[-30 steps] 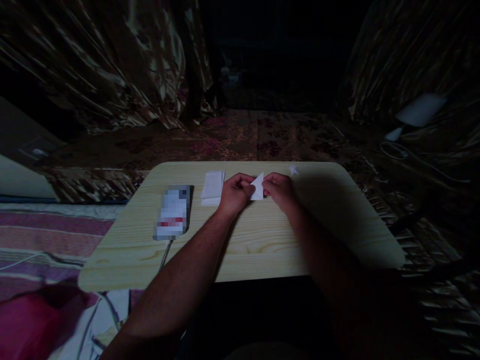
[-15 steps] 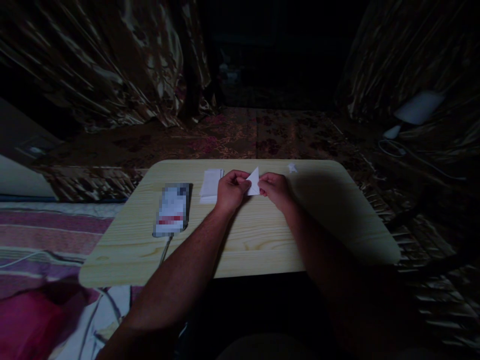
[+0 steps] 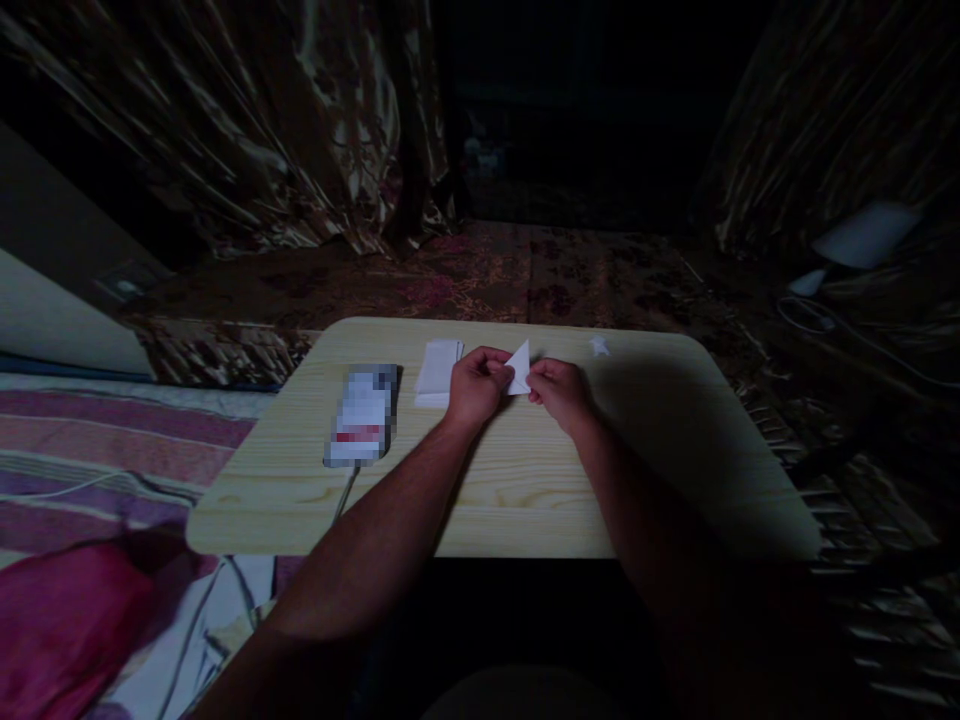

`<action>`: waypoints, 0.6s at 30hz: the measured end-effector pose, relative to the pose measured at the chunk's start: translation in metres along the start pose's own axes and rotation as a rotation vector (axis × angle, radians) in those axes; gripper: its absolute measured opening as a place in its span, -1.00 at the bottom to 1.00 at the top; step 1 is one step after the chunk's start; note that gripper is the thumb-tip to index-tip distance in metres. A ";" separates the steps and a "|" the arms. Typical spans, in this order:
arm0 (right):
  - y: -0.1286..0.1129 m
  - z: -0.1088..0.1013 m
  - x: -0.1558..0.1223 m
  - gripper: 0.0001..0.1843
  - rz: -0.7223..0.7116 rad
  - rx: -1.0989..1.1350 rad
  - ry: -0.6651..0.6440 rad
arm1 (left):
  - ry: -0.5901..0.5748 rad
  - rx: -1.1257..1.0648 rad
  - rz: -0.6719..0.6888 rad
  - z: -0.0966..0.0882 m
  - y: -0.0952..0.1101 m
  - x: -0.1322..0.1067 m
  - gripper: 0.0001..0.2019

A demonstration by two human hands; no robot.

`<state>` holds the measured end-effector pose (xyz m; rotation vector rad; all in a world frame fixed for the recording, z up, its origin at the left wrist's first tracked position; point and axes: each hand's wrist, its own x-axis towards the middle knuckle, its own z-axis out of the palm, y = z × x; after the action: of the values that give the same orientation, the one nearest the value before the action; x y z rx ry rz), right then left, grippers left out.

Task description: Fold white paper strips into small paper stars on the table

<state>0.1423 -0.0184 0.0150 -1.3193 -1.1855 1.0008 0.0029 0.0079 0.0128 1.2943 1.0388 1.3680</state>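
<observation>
A white sheet of paper folded into a triangle (image 3: 520, 370) is held between my two hands above the wooden table (image 3: 510, 490). My left hand (image 3: 480, 382) pinches its left side, thumb on top. At its right edge, my right hand (image 3: 556, 388) grips with thumb and fingertips. Just left of my left hand lies a stack of white paper (image 3: 436, 372), partly covered by that hand. Beyond my right hand sits a small folded white paper piece (image 3: 599, 346), its shape too small to make out fully.
A phone-like device (image 3: 363, 415), blurred out, lies on the table's left with a cable (image 3: 345, 495) running off the near edge. Left of the table is a striped bedspread (image 3: 90, 440) with a pink cloth (image 3: 71, 620). A white lamp (image 3: 866, 235) stands at the far right.
The camera view has turned slightly, so everything sits a little further right. Both hands keep their hold on the folded paper, with hardly any change in grip.
</observation>
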 end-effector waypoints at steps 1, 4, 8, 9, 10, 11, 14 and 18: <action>0.001 0.000 0.000 -0.89 -0.002 0.001 0.001 | 0.003 -0.002 0.000 0.000 -0.001 0.000 -0.79; 0.003 -0.001 0.001 -0.87 -0.002 0.015 -0.018 | 0.017 -0.018 0.001 -0.001 -0.002 0.002 -0.80; 0.006 0.000 0.004 -0.88 0.009 0.018 -0.030 | 0.050 -0.038 -0.003 -0.003 -0.005 0.005 -0.80; 0.007 0.000 0.004 -0.88 0.011 0.009 -0.022 | 0.054 -0.043 -0.005 -0.003 -0.006 0.006 -0.80; 0.007 0.000 0.005 -0.88 0.013 0.000 -0.013 | 0.055 -0.045 -0.007 -0.003 -0.006 0.006 -0.80; 0.008 0.000 0.006 -0.89 0.012 -0.007 -0.005 | 0.057 -0.044 -0.010 -0.002 -0.007 0.007 -0.80; 0.010 -0.001 0.009 -0.88 0.002 -0.012 -0.011 | 0.075 -0.026 -0.012 -0.001 -0.007 0.010 -0.80; 0.012 -0.003 0.013 -0.87 -0.013 -0.022 -0.053 | 0.102 -0.043 0.005 0.000 -0.009 0.014 -0.80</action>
<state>0.1488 -0.0053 0.0040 -1.3079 -1.2470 1.0220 0.0034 0.0233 0.0065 1.2065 1.0699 1.4651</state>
